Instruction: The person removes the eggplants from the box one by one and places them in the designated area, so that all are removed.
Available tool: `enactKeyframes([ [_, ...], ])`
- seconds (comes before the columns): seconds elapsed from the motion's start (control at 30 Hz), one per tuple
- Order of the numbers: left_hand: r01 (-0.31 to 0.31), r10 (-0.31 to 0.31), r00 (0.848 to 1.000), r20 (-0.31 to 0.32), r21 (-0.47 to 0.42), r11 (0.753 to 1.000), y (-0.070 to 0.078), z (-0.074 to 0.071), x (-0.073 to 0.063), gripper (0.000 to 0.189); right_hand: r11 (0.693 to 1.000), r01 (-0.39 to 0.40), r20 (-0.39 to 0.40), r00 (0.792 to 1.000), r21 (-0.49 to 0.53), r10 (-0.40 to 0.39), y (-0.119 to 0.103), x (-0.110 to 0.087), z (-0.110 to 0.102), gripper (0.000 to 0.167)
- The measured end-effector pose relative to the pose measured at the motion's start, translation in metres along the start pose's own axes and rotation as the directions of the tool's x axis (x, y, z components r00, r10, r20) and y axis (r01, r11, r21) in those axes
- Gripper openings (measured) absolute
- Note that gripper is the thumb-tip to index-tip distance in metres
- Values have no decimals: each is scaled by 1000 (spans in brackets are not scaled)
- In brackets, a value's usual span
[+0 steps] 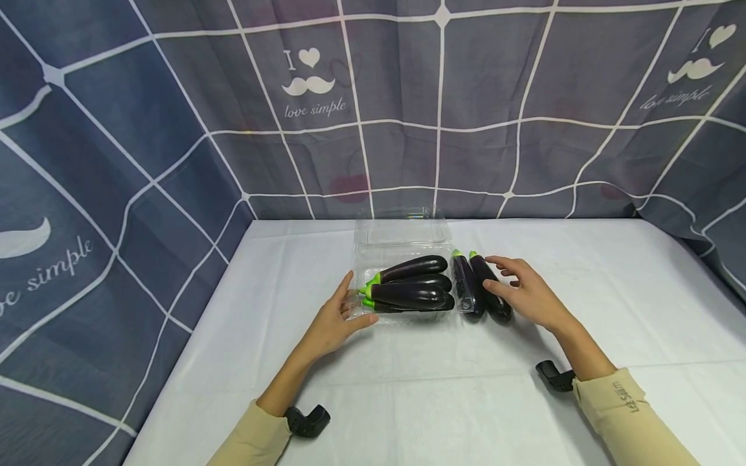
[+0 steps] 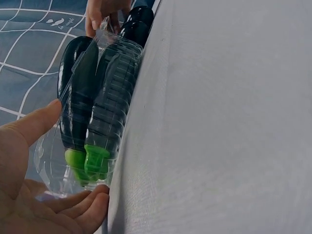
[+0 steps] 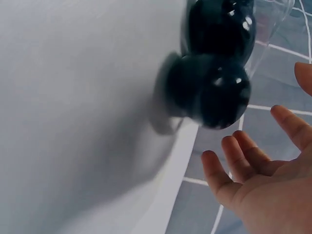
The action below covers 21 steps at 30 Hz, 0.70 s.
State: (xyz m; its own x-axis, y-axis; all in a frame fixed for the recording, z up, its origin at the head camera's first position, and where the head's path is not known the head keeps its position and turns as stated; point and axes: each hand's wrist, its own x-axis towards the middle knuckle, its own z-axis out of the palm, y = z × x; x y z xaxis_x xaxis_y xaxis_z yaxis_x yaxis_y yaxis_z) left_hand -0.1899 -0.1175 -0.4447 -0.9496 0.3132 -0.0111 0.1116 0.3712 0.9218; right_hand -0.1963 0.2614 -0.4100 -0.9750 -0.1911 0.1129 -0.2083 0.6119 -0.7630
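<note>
A clear plastic clamshell box (image 1: 402,233), its lid tipped back, holds several dark purple eggplants (image 1: 408,296) with green stem ends pointing left. My left hand (image 1: 335,327) rests at the box's left end, thumb spread from the fingers, fingertips right at the plastic edge. In the left wrist view, green caps (image 2: 97,161) show through the box wall between thumb and fingers. Two more eggplants lie just right of the box, the inner eggplant (image 1: 466,285) beside the outer eggplant (image 1: 492,291). Over the outer one my right hand (image 1: 527,294) hovers with fingers spread, holding nothing.
White cloth covers the table (image 1: 408,401). A grey-blue checked curtain (image 1: 396,155) with white lines hangs behind and along both sides. Black wrist mounts (image 1: 309,422) sit at both cuffs.
</note>
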Motion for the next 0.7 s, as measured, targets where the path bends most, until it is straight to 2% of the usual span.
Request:
enactKeyframes([
  [0.13,-10,10,1000,5,-14,1000,3,0,-1,101,999,48,-21,999,15,-48,-6,2,3,49],
  [0.4,-4,3,1000,10,33,999,1,-1,-2,99,992,110,-69,992,54,-106,-23,2,8,40],
  [0.7,0,0,1000,9,39,999,2,-1,-1,103,989,113,-31,993,100,-111,-35,1,11,42],
])
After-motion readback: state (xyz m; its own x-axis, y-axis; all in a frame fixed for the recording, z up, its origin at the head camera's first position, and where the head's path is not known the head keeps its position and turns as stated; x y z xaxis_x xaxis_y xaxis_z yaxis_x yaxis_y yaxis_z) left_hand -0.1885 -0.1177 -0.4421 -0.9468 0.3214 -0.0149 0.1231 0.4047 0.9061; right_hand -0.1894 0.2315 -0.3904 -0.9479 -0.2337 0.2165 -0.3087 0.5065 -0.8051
